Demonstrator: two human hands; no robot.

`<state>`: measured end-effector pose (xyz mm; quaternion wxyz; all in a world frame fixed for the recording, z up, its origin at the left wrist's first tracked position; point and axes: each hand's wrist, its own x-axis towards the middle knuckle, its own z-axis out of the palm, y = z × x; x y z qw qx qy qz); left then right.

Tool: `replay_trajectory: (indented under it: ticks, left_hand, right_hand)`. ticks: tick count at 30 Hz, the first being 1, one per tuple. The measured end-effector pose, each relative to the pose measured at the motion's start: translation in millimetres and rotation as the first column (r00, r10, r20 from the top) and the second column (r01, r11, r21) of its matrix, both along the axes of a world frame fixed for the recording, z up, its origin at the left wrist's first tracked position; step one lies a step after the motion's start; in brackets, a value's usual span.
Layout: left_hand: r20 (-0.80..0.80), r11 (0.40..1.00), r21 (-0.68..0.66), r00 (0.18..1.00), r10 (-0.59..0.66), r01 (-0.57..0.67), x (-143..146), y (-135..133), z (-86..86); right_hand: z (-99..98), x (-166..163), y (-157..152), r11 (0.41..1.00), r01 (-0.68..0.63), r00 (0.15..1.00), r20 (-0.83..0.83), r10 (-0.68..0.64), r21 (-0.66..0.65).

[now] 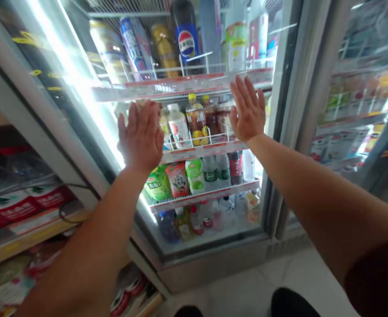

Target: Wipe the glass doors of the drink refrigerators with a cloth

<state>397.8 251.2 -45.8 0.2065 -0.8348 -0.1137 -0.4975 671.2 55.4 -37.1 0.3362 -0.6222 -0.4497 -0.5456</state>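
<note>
I face a lit drinks cooler whose glass door (42, 88) is swung open to the left. Both arms reach toward the shelves. My left hand (141, 136) is raised flat with fingers together and stretched out, holding nothing, in front of the second shelf's left end. My right hand (247, 109) is open, fingers spread, palm toward the shelf rail (180, 86) and touching nothing I can make out. Between my hands stand a white bottle (178, 125), a yellow-capped tea bottle (195, 119) and a dark red bottle (211, 116).
A Pepsi bottle (186, 37) and cans stand on the top shelf. Green and white bottles (210, 174) fill the lower shelves. A second cooler's closed glass door (355, 101) is on the right. Wooden shelves with red packets (18, 207) are at left. My dark shoes (293, 304) stand on the pale floor.
</note>
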Motion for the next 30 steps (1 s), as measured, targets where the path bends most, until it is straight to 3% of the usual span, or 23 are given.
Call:
replay_trajectory:
  ticks: [2, 3, 6, 8, 10, 12, 14, 16, 18, 19, 22, 25, 28, 30]
  left_hand:
    - [0.075, 0.998, 0.059, 0.997, 0.017, -0.022, 1, -2, 0.4]
    - [0.078, 0.994, 0.110, 0.997, 0.014, -0.022, 4, -6, -7.4]
    - [-0.042, 0.944, 0.325, 0.998, -0.041, 0.052, 17, -17, -53.3]
    - [-0.189, 0.867, 0.469, 0.978, -0.089, 0.169, 21, -21, -82.9]
    - [-0.271, 0.815, 0.531, 0.958, -0.096, 0.232, 18, -19, -93.4]
    - [-0.229, 0.830, 0.524, 0.970, -0.082, 0.193, 10, -12, -78.4]
    - [-0.079, 0.895, 0.439, 0.996, -0.043, 0.073, 2, -4, -44.5]
    - [0.122, 0.973, 0.217, 0.991, 0.053, -0.079, -2, 1, -6.8]
    - [0.218, 0.991, 0.070, 0.971, 0.094, -0.112, 0, -1, 20.1]
    - [0.227, 0.992, 0.056, 0.969, 0.096, -0.111, 3, -4, 27.3]
    - [0.122, 0.980, 0.182, 0.991, 0.054, -0.076, 13, -17, 32.2]
    - [0.024, 0.967, 0.254, 0.999, -0.023, 0.016, 16, -25, 42.4]
    - [0.003, 0.964, 0.235, 0.992, -0.129, 0.125, 11, -25, 81.1]
    - [0.017, 0.970, 0.168, 0.983, -0.183, 0.177, 4, -25, 116.9]
  right_hand:
    - [-0.6, -1, 1, 1.000, 0.000, 1.000, -0.005, 0.000, 0.010]
    - [-0.9, -2, 1, 1.000, 0.001, 1.000, -0.004, -0.001, 0.016]
    - [-2.4, -5, 1, 0.999, 0.014, 1.000, 0.014, -0.014, 0.037]
    - [-3.5, -4, 0, 0.999, 0.021, 0.999, 0.031, -0.022, 0.046]
    - [-4.4, -2, -1, 0.998, 0.023, 0.998, 0.050, -0.026, 0.052]
    - [-5.3, 1, -2, 0.998, 0.028, 0.997, 0.074, -0.032, 0.051]
    - [-6.4, 3, -3, 0.998, 0.039, 0.993, 0.107, -0.043, 0.044]
    - [-8.2, 5, -4, 0.999, 0.034, 0.987, 0.154, -0.039, 0.034]
    - [-11.2, 7, -6, 0.999, 0.018, 0.982, 0.186, -0.024, 0.034]
    - [-13.2, 7, -7, 0.999, 0.013, 0.980, 0.196, -0.021, 0.041]
    - [-20.3, -4, -12, 0.999, -0.031, 0.979, 0.202, 0.023, 0.037]
    - [-21.6, -33, -10, 0.963, -0.224, 0.926, 0.275, 0.257, -0.148]
    - [-3.0, -74, 9, 0.847, -0.387, 0.824, 0.274, 0.495, -0.364]
    - [24.0, -105, 32, 0.814, -0.471, 0.797, 0.231, 0.558, -0.341]
